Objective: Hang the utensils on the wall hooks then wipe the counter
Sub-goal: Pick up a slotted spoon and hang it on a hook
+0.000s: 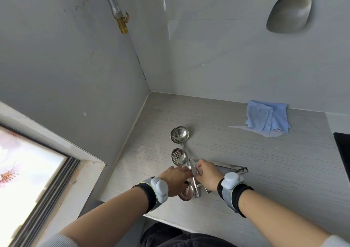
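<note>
Several steel utensils lie bunched on the grey counter (246,161). A ladle (181,134) points its bowl away from me, with a perforated bowl edge just behind it. A slotted spoon (178,156) lies nearer. Their handles run under my hands. My right hand (205,173) pinches the handles from the right. My left hand (175,179) rests over the handles and another round steel bowl (186,192), its fingers meeting the right hand's. A steel spatula (290,14) hangs on the wall at the upper right. A folded blue cloth (268,119) lies near the back wall.
A flat steel piece (233,168) lies on the counter right of my right hand. A dark cooktop edge (342,152) sits at the far right. A pipe with a brass valve (122,22) runs down the left wall. A window (28,171) is at the lower left.
</note>
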